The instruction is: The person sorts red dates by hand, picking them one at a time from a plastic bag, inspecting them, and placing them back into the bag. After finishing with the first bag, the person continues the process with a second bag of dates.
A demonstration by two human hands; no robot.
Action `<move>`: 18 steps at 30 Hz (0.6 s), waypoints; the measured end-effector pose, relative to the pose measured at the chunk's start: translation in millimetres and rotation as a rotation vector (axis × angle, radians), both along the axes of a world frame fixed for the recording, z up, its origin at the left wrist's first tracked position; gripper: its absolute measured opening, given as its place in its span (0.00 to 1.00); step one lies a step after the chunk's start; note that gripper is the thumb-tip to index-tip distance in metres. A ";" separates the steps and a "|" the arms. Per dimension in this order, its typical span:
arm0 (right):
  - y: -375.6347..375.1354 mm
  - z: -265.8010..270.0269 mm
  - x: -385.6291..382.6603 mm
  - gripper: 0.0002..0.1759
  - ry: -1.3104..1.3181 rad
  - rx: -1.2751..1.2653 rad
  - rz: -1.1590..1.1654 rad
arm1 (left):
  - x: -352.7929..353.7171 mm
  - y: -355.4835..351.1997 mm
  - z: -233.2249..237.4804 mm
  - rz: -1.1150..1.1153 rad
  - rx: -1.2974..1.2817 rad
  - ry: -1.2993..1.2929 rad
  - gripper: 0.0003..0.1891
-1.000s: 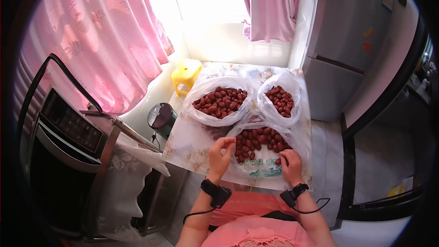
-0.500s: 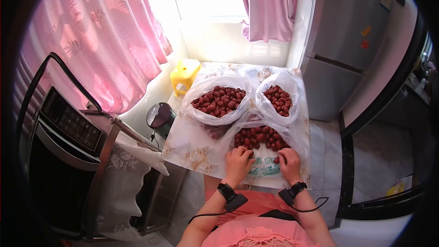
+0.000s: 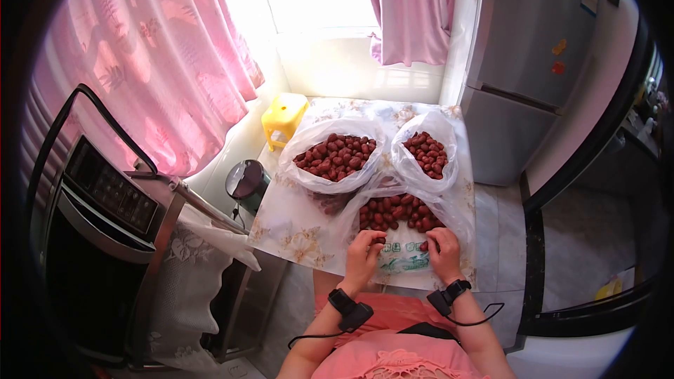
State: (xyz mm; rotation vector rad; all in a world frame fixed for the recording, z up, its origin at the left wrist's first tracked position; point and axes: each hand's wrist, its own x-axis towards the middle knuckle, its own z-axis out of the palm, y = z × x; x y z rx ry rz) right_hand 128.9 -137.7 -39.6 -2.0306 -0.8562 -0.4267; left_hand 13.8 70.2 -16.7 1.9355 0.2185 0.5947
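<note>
Dried red dates (image 3: 397, 209) lie in the near plastic bag (image 3: 460, 219), which is spread open at the table's front. My left hand (image 3: 362, 257) is at the left side of this bag, its fingertips closed on a red date (image 3: 380, 240). At the bag's right side, my right hand (image 3: 444, 255) pinches another red date (image 3: 424, 245) between thumb and fingers. Green print (image 3: 406, 264) shows on the plastic between my hands. Both wrists wear black bands with cables.
Behind are a large bag (image 3: 295, 142) and a smaller bag (image 3: 453, 142), both holding dates, on the floral tablecloth (image 3: 298, 238). A yellow stool (image 3: 284, 114) and a dark bin (image 3: 247, 179) stand left. An oven-like appliance (image 3: 95, 238) is nearer left; a fridge (image 3: 516, 126) stands right.
My left hand has shifted slightly toward me and turned a little, showing more of its date. My right hand stays almost where it was, still pinching a date.
</note>
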 end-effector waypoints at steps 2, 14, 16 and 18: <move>-0.3 -0.9 1.3 0.08 -0.008 -0.001 0.004 | -4.7 0.2 0.2 -0.007 -0.190 0.013 0.16; -1.0 -3.5 2.5 0.08 -0.013 -0.012 0.002 | -15.5 1.0 -2.8 -0.013 -0.450 -0.031 0.11; -1.0 -3.2 2.2 0.08 -0.014 -0.014 0.000 | -16.6 1.3 -1.2 -0.011 -0.445 -0.023 0.10; -1.0 -2.8 2.0 0.08 -0.015 -0.017 -0.002 | -17.9 0.6 4.5 0.019 -0.293 -0.066 0.09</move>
